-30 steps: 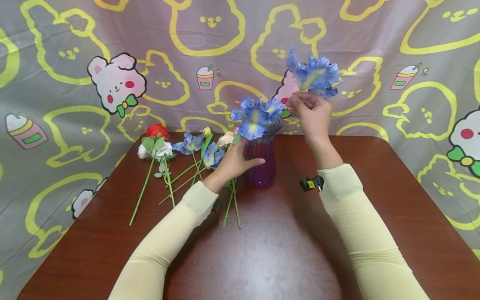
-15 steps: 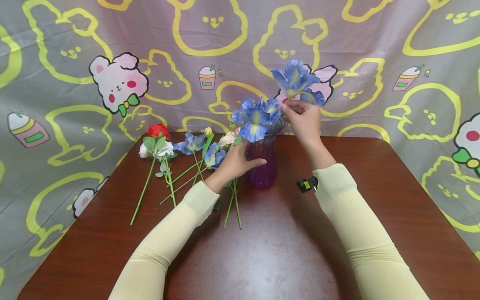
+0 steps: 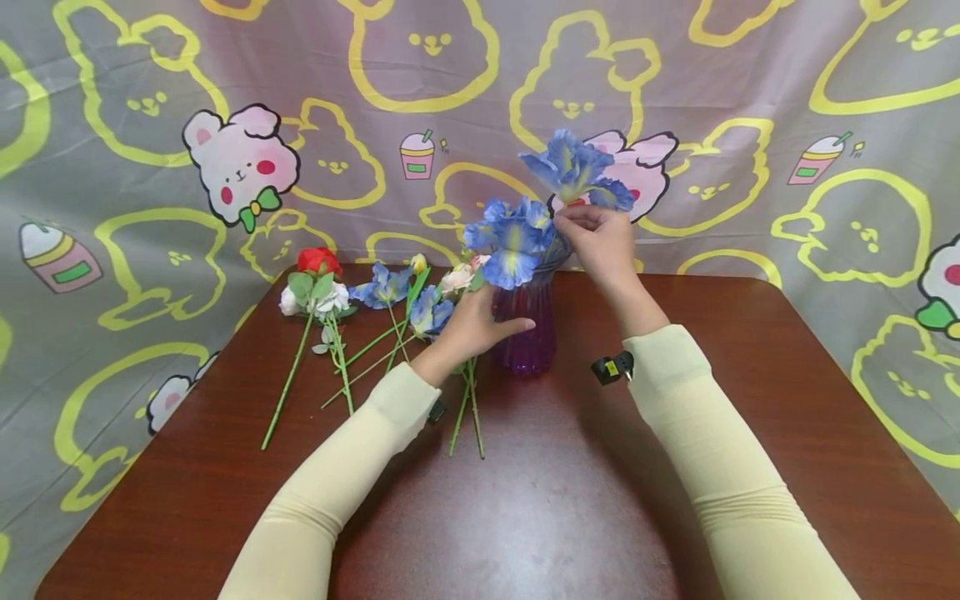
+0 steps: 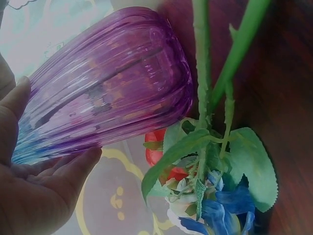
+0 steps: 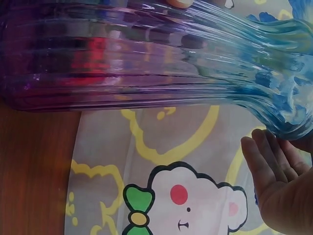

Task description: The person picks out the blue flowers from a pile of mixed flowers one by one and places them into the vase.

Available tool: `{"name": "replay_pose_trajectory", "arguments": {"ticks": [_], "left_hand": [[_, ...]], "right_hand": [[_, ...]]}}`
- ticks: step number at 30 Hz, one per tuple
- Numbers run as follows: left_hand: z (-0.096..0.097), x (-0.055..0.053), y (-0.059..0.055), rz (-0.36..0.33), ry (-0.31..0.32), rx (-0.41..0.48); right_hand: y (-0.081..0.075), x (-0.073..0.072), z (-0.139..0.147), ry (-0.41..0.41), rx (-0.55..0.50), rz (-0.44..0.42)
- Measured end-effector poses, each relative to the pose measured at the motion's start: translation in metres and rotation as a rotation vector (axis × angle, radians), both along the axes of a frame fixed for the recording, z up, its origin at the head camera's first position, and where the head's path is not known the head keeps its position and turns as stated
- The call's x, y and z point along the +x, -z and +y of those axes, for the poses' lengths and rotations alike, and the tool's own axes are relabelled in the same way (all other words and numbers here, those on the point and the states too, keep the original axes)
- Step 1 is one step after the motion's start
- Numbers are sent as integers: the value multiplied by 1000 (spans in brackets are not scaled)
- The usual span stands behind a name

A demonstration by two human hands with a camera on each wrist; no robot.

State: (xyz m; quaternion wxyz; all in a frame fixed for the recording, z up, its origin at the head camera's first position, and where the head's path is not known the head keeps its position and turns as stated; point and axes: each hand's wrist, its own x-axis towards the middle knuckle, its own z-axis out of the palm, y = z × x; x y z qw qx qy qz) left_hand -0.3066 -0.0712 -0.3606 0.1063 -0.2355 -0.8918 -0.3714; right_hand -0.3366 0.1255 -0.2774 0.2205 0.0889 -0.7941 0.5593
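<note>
A ribbed glass vase [image 3: 528, 346], purple below and bluish toward the mouth, stands on the table with a blue iris [image 3: 513, 242] in its mouth. From the left side, my left hand [image 3: 474, 323] holds the vase; thumb and fingers lie round the glass [image 4: 112, 73] in the left wrist view. My right hand [image 3: 602, 243] pinches a second blue iris [image 3: 572, 165] just below its bloom, at the right of the vase mouth. In the right wrist view, the fingers of this hand [image 5: 281, 178] are close to the rim. The lower stem is hidden in the head view.
Left of the vase lie a red rose [image 3: 318, 262], a white flower [image 3: 335, 298], two blue irises [image 3: 382, 286], a yellow bud [image 3: 417, 264] and a pale pink flower [image 3: 457, 278]. Their green stems point toward the front. A patterned cloth [image 3: 330, 50] hangs behind the table [image 3: 525, 500].
My right hand has moved left and down with the iris, bringing it from the upper right to the vase mouth. My left hand stays on the vase.
</note>
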Motion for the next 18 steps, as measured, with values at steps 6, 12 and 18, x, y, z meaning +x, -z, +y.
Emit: {"name": "replay_pose_trajectory", "arguments": {"ticks": [6,12,18], "left_hand": [[0,0,0,-5,-7,-5],[0,1,0,-14,-10,0],[0,0,1,-3,-7,6]], "right_hand": [[-1,-1,0,-25,-13,-61],[-4,-1,-1,-47,-31,-131],[-6,1,-2,-41,-33,-189]]}}
